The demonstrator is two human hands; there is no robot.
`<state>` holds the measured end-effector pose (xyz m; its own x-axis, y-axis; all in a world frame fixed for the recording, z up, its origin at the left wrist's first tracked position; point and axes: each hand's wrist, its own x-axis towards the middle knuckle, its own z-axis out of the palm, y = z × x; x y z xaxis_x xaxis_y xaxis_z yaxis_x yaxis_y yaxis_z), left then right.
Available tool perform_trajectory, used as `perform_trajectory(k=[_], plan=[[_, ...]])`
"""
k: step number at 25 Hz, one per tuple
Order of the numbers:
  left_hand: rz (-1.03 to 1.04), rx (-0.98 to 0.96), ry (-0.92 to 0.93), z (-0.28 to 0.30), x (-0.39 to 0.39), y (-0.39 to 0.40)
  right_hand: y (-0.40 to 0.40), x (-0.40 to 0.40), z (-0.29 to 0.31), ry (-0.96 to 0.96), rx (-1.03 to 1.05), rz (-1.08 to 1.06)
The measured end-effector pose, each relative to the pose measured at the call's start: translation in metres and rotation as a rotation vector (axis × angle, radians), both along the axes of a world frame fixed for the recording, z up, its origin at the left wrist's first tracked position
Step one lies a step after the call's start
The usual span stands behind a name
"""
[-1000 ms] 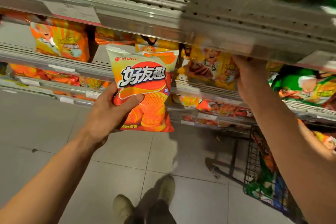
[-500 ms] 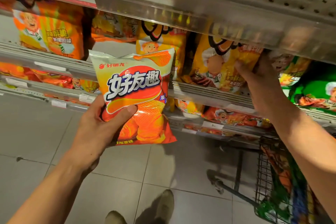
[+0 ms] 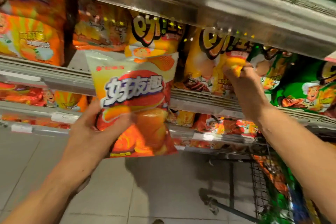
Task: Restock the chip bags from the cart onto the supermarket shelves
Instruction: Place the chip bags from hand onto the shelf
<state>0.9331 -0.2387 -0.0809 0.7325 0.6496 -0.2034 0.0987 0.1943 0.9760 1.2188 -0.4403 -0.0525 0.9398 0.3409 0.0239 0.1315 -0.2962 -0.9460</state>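
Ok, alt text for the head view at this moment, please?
A person's left hand holds an orange chip bag up before stocked supermarket shelves, while the right hand grips a yellow bag on the shelf. A wire cart stands lower right.

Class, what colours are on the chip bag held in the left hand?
The chip bag is mainly orange and red, pale yellow at the top, with white lettering; the head view shows it.

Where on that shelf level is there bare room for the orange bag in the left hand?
One bare patch of shelf shows right behind the orange chip bag held by the left hand, between the orange bags at left and the yellow bags. Rightward it is crowded: the right hand grips a yellow bag beside green bags.
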Motion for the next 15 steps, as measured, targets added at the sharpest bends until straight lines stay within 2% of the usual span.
perform_trajectory(k=[3, 6, 10, 15], plan=[[-0.081, 0.062, 0.006, 0.01, -0.026, 0.005, 0.007, -0.025, 0.001, -0.164, -0.163, -0.129], [-0.086, -0.026, -0.055, 0.02, -0.059, 0.021, 0.004, -0.058, -0.001, -0.383, -0.43, -0.325], [-0.02, -0.039, -0.05, 0.029, -0.105, 0.071, 0.034, -0.119, -0.004, -0.607, -0.475, -0.172], [0.105, -0.071, -0.016, 0.039, -0.137, 0.144, 0.131, -0.175, -0.008, -0.663, -0.432, 0.01]])
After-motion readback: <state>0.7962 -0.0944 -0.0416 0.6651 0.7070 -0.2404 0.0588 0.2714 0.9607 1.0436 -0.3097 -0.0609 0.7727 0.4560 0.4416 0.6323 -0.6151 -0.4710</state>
